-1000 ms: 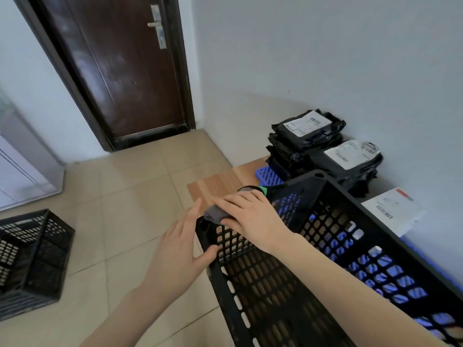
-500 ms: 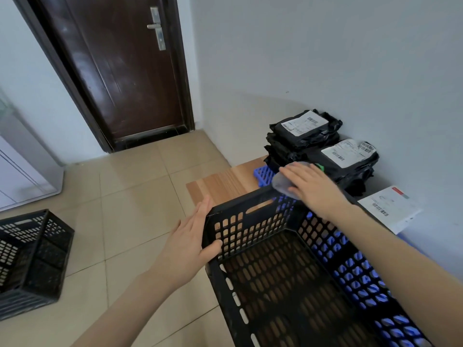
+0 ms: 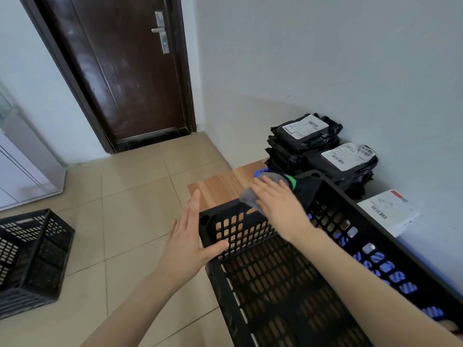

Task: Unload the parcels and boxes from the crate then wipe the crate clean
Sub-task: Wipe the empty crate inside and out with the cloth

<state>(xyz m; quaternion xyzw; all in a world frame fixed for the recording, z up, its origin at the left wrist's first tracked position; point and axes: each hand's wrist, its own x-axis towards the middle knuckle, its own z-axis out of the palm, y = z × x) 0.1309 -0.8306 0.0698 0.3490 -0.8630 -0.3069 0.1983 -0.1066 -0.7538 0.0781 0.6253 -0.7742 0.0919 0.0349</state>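
Observation:
A black perforated crate (image 3: 280, 291) stands on a wooden tabletop (image 3: 220, 186) in front of me, with nothing inside it. My right hand (image 3: 278, 204) presses a grey cloth (image 3: 250, 196) with a green edge flat against the crate's far rim, fingers straight. My left hand (image 3: 188, 244) rests against the crate's left outer wall near the far corner, fingers straight, thumb hooked over the rim. Black parcels (image 3: 303, 139) with white labels are stacked by the wall beyond the crate.
A second stack of black parcels (image 3: 348, 164) and a white envelope (image 3: 388, 211) lie along the wall at right. Another black crate (image 3: 30, 254) sits on the tiled floor at left. A dark door (image 3: 125, 71) is ahead.
My right hand swept the cloth along the far rim, right to the far right corner, then back toward the middle. My left hand stayed on the left wall.

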